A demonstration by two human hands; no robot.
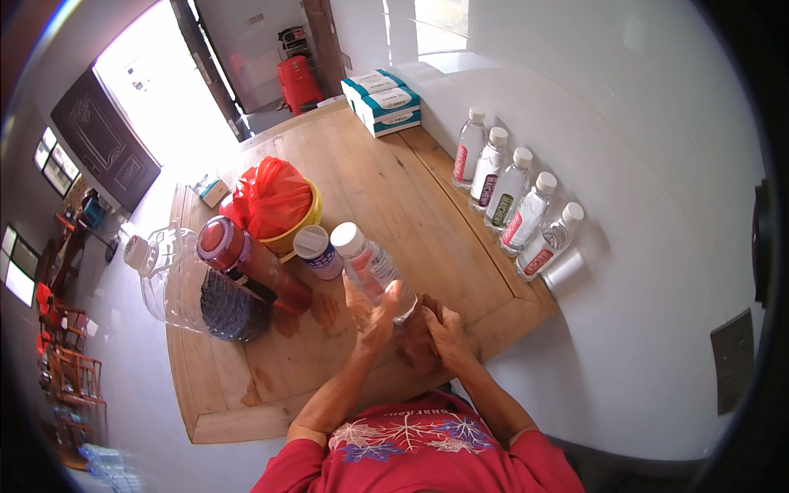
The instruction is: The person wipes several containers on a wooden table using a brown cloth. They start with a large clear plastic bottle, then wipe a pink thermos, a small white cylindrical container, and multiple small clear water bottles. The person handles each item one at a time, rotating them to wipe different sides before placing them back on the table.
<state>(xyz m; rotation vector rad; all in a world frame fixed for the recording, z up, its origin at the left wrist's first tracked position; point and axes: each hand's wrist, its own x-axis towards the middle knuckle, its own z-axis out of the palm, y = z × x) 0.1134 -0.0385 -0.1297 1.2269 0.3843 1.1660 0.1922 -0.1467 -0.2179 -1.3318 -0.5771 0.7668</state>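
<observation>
My left hand [374, 312] is wrapped round the lower part of a clear plastic bottle [374, 267] with a white cap. The bottle leans, its cap pointing away from me to the left. Close by its base is my right hand [450, 335], fingers curled in; what they hold, if anything, I cannot make out. Just left of the bottle stands a small tub [319, 252] with a white lid and purple-blue print. Farther left are a red flask [255, 267] and a large clear jug [177, 279] with dark contents.
Several capped clear bottles [516, 191] line the table's right edge, with a silvery cup [565, 273] beside the nearest. Teal-and-white boxes [385, 103] sit at the far end. A red plastic bag [271, 197] fills a yellow bucket [316, 210]. Wet patches mark the wooden table [345, 156].
</observation>
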